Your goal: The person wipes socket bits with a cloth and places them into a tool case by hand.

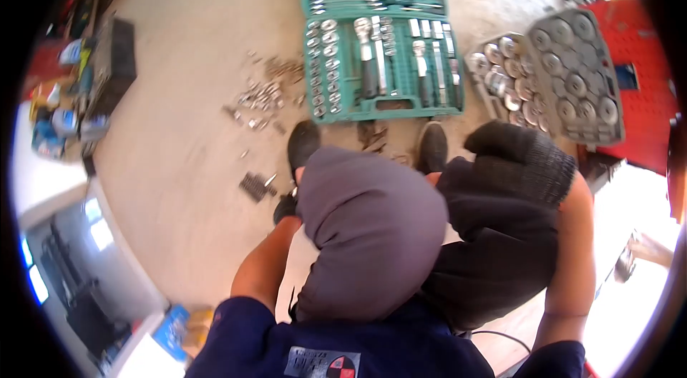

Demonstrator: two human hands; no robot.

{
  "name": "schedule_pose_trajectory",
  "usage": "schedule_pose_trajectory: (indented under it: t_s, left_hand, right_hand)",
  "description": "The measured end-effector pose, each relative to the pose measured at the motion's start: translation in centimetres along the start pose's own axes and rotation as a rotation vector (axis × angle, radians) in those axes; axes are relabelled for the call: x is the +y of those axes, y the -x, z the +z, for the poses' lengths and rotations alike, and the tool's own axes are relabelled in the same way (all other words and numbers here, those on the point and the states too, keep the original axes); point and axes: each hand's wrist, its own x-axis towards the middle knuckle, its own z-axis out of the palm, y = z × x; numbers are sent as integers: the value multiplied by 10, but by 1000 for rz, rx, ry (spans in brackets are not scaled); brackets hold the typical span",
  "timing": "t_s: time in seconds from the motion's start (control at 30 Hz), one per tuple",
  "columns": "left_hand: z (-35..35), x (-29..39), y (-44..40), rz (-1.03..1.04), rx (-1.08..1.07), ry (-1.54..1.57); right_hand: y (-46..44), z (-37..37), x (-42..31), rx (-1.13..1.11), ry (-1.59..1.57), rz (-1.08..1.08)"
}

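My left hand [285,209], in a black glove, reaches down beside my left shin, partly hidden behind the grey-trousered knee [372,213]. Its visible fingers look closed, with a small shiny spot at their tips that I cannot make out. Near it on the floor lies a dark ribbed piece [253,187] with a bright metal bit beside it. My right hand [522,162], in a black knitted glove, rests over my right knee with fingers extended and nothing visible in them. Beyond my shoes is an open green tool case [386,115] with sockets, ratchets and spanners.
Loose metal pieces [263,95] lie scattered left of the case. To the right, an open grey case [608,81] of round metal caps leans by a red perforated panel [633,35]. A dark box [118,56] and bottles [66,120] stand at the left.
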Motion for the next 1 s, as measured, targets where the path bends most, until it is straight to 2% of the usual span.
schedule_pose_trajectory:
  t_s: [0.07, 0.1, 0.13, 0.17, 0.23, 0.33, 0.5, 0.57, 0.6, 0.7, 0.73, 0.77, 0.8, 0.87, 1.0]
  left_hand:
    - [-7, -10, 20, 86, -78, 25]
    - [-15, 6, 30, 145, -96, 14]
    - [-14, 14, 32, 19, -65, 2]
    - [-16, 18, 34, 43, -58, 30]
    - [-17, 20, 37, 49, -35, 72]
    - [-20, 22, 46, -66, -49, 235]
    - [1, 3, 38, 9, -18, 198]
    - [1, -5, 31, 106, -62, 165]
    - [-17, -1, 37, 99, -65, 166]
    - [-82, 18, 34, 15, 84, 225]
    - [-97, 20, 21, -18, 144, 282]
    - [-106, 19, 0, 73, 283, 346]
    - [-115, 19, -24, 164, 424, 409]
    - [-165, 42, -43, 180, 590, 341]
    - [-255, 89, -66, 115, 506, 252]
  right_hand:
    - [4, 7, 4, 80, -46, -36]
    - [3, 9, 5, 63, -167, 74]
    - [1, 11, 4, 55, -278, 194]
    - [-2, 12, -1, 15, -278, 170]
    - [-6, 11, -9, 28, -351, 312]
    - [-13, 15, -4, 23, -387, 344]
    - [-22, 17, -15, 24, -323, 348]
    - [-25, 19, -17, 39, -327, 356]
    - [-26, 19, -16, 32, -328, 357]
    - [-30, 20, -11, -11, -118, 92]
    - [-33, 20, -13, 19, -201, 228]
    - [-36, 19, -14, 48, -282, 367]
    - [-39, 19, -13, 40, -279, 371]
    - [-42, 17, -6, 24, -278, 365]
    - [-50, 14, -5, 11, -274, 360]
